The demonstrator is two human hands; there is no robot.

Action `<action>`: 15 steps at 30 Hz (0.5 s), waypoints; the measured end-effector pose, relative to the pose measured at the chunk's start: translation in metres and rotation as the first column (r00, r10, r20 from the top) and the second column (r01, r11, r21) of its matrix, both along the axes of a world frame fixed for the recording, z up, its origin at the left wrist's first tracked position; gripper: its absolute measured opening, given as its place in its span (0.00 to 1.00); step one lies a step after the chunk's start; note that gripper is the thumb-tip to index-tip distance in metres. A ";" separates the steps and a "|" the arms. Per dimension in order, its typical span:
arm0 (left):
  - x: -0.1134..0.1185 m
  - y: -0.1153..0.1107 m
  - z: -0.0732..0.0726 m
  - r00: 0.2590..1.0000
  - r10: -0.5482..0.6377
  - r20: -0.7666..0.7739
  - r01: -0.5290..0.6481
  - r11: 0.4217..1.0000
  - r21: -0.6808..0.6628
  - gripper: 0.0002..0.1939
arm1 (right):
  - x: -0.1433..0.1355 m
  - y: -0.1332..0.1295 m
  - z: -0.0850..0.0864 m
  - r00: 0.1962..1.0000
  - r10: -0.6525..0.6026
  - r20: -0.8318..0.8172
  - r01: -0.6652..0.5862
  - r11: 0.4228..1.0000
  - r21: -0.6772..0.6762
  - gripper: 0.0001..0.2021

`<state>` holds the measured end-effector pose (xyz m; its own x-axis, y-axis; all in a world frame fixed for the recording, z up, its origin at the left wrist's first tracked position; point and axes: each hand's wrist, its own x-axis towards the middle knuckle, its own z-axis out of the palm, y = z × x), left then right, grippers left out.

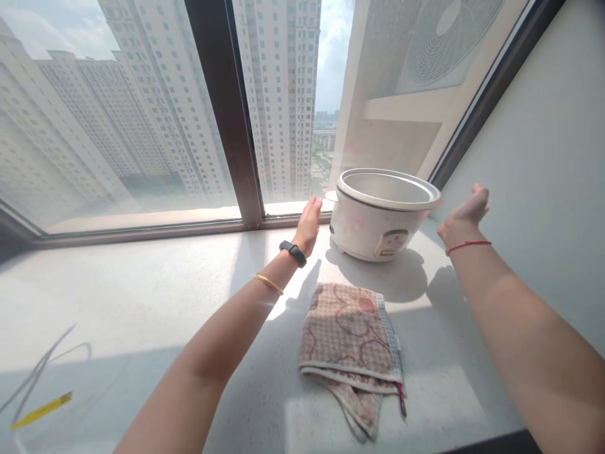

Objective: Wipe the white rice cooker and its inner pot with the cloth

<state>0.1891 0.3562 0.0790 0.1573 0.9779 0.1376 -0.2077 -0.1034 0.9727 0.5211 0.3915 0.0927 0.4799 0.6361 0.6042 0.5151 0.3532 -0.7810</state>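
Note:
A white rice cooker (378, 230) without a lid stands upright on the white window sill, its pale rim around a grey inside. My left hand (309, 226) is beside its left side, fingers stretched out and holding nothing. To the right of the cooker is my right hand (466, 214), raised, with its fingers loosely bent and nothing seen in it. A gap shows between this hand and the cooker. Nearer to me lies a folded, patterned cloth (350, 334) with a pale edge and a small red loop.
Behind the cooker rise the window glass and a dark frame post (227, 113). A pale wall (553, 176) bounds the right side. A thin cord with a yellow tag (42, 411) lies at lower left. The sill (142, 290) is partly in bright sun.

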 end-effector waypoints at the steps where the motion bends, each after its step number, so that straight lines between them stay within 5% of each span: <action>1: -0.016 -0.012 -0.004 0.996 0.045 -0.076 -0.043 0.999 0.030 0.31 | -0.007 -0.014 0.001 0.988 -0.142 -0.061 0.144 0.989 0.029 0.30; 3: -0.051 -0.040 -0.014 0.958 0.104 -0.266 -0.081 0.992 0.096 0.24 | -0.033 -0.050 0.000 0.922 -0.364 -0.131 0.378 0.921 0.099 0.25; 5: -0.088 -0.069 -0.024 0.891 0.122 -0.437 -0.076 0.990 0.120 0.20 | -0.074 -0.095 -0.009 0.922 -0.382 0.064 0.363 0.910 0.202 0.25; 7: -0.120 -0.096 -0.033 0.798 0.154 -0.582 -0.082 0.986 0.147 0.18 | -0.125 -0.143 -0.027 0.926 -0.162 0.340 0.149 0.987 0.065 0.23; 8: -0.134 -0.108 -0.036 0.751 0.179 -0.636 -0.092 0.982 0.167 0.18 | -0.151 -0.167 -0.039 0.875 0.031 0.484 0.033 0.992 -0.124 0.23; 10: -0.159 -0.130 -0.041 0.672 0.214 -0.709 -0.105 0.975 0.195 0.19 | -0.198 -0.210 -0.063 0.680 0.329 0.656 -0.044 0.911 -0.411 0.25; 12: -0.179 -0.148 -0.044 0.622 0.220 -0.751 -0.100 0.974 0.202 0.21 | -0.232 -0.243 -0.083 0.540 0.393 0.745 0.006 0.883 -0.470 0.28; 15: -0.208 -0.166 -0.045 0.572 0.204 -0.795 -0.075 0.978 0.197 0.23 | -0.240 -0.265 -0.096 0.473 0.429 0.770 0.084 0.848 -0.524 0.27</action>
<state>-0.0184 0.1905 0.0340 0.1288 0.9808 0.1466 0.6836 -0.1949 0.7033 0.2809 0.1264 -0.0033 -0.2497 0.9338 0.2565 0.9583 0.2763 -0.0732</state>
